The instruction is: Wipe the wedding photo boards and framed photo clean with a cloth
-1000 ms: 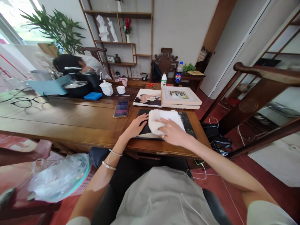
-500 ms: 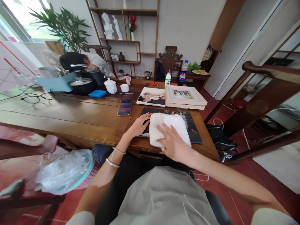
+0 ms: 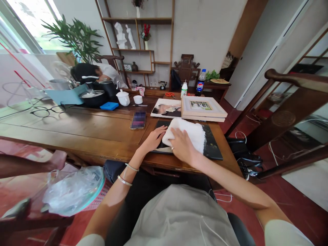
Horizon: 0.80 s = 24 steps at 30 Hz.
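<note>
A white fluffy cloth [image 3: 192, 131] lies bunched on a dark photo panel [image 3: 214, 145] near the table's front edge. My right hand [image 3: 182, 145] presses down on the cloth, its fingers curved over it and gripping it against the panel. A ring shows on one finger. My left hand [image 3: 155, 137] rests on the panel's left part, fingers stretched out, the fingertips close to the cloth's left edge. The cloth and both hands hide most of the panel's picture; a pale patch shows at its lower left and small yellowish marks at its right.
Behind the panel lie a white-edged photo print [image 3: 166, 108] and stacked white frames [image 3: 203, 108]. A phone [image 3: 138, 120] is to the left. Farther back stand a white teapot [image 3: 123, 98], a cup [image 3: 137, 99], a cola bottle [image 3: 200, 83] and orange-handled scissors [image 3: 170, 94]. Another person [image 3: 110, 73] leans beyond the table.
My right hand has shifted slightly left with the cloth, which has moved up and left across the panel, baring more of its lower edge and right side. My left hand stays on the panel.
</note>
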{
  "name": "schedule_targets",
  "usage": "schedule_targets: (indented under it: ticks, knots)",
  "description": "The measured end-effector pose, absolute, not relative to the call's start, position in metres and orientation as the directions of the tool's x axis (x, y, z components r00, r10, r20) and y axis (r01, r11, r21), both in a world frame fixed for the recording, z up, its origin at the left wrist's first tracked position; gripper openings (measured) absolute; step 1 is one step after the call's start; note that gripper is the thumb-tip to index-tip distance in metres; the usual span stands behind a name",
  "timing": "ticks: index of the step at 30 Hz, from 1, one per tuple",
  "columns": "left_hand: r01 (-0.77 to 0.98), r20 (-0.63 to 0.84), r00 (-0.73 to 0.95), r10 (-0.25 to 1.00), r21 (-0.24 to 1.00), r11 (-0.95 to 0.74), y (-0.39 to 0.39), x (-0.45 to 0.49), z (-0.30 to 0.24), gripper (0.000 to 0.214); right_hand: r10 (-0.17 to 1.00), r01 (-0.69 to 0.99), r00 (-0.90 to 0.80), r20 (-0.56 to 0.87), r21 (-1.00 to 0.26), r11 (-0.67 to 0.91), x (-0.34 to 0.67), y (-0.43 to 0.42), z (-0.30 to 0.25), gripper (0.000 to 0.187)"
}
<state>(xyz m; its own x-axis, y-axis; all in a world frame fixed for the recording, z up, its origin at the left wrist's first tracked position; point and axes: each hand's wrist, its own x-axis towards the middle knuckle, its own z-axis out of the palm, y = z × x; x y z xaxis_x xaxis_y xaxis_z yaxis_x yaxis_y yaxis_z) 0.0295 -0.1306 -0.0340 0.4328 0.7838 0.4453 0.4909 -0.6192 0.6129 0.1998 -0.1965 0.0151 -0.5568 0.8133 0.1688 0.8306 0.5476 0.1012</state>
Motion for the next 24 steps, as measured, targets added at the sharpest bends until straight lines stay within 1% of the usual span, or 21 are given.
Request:
schedule_targets:
  ticks: [4, 7, 11, 13, 16, 19, 24]
  knots:
    - [0.508, 0.418, 0.424, 0.804, 0.625, -0.593, -0.133, 0.029, -0.032, 0.037, 0.744, 0.761, -0.646, 0.168, 0.071, 0.645, 0.181, -0.248, 0.011, 0.031]
    - [0.515, 0.424, 0.419, 0.803, 0.617, -0.595, -0.135, 0.029, -0.031, 0.039, 0.7, 0.715, -0.69, 0.184, 0.021, 0.699, 0.188, -0.255, 0.015, 0.027]
    - [0.513, 0.446, 0.444, 0.777, 0.585, -0.628, -0.133, 0.03, -0.032, 0.037, 0.685, 0.687, -0.699, 0.206, -0.072, 0.723, 0.22, -0.216, 0.021, 0.027]
    - [0.517, 0.452, 0.45, 0.77, 0.571, -0.637, -0.132, 0.03, -0.033, 0.036, 0.681, 0.681, -0.705, 0.199, -0.079, 0.728, 0.236, -0.187, 0.024, 0.028]
    - [0.537, 0.44, 0.444, 0.78, 0.567, -0.625, -0.131, 0.03, -0.033, 0.036, 0.698, 0.695, -0.703, 0.141, -0.074, 0.715, 0.249, -0.144, 0.029, 0.029]
    - [0.552, 0.439, 0.438, 0.785, 0.558, -0.62, -0.132, 0.03, -0.033, 0.035, 0.713, 0.704, -0.694, 0.104, -0.113, 0.701, 0.238, -0.109, 0.034, 0.031]
    - [0.594, 0.428, 0.412, 0.804, 0.543, -0.593, -0.133, 0.03, -0.031, 0.034, 0.643, 0.619, -0.75, 0.154, -0.179, 0.765, 0.195, -0.078, 0.038, 0.031]
